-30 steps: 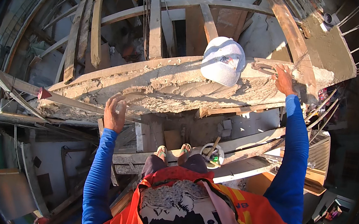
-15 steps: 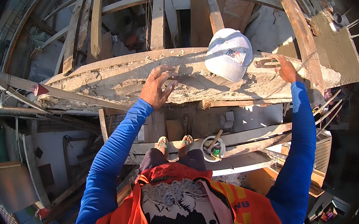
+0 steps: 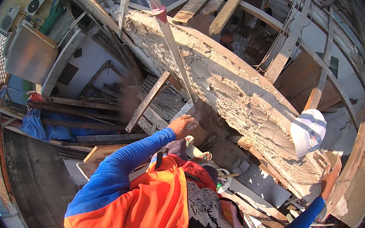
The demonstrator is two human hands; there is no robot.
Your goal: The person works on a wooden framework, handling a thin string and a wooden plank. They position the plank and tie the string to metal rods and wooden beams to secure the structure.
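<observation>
My left hand [image 3: 183, 125] is low over my lap and feet, its fingers loosely bent and holding nothing that shows. At the right, my right hand [image 3: 330, 178] reaches to the end of a rough, thick concrete beam [image 3: 234, 93], fingers stretched out. Right beside its fingertips lies a brown, oval, loop-shaped piece [image 3: 320, 160]; its kind is unclear, and the fingers do not appear wrapped round it. A white cap [image 3: 307, 133] sits on the beam just past this piece. A long wooden pole [image 3: 174, 45] with a red end crosses the beam at the left.
A short plank [image 3: 148, 101] leans below the beam's left part. Stacked timbers and a blue tarp [image 3: 37, 120] lie at the left. Beyond the beam, wooden rafters [image 3: 290, 40] span a deep opening with rubble below. My feet [image 3: 198, 151] are on narrow boards above a drop.
My view has swung left, so beam and cap appear farther right and tilted. My left hand has left the beam's side and come down near my lap. My right hand stays near the loop-shaped piece.
</observation>
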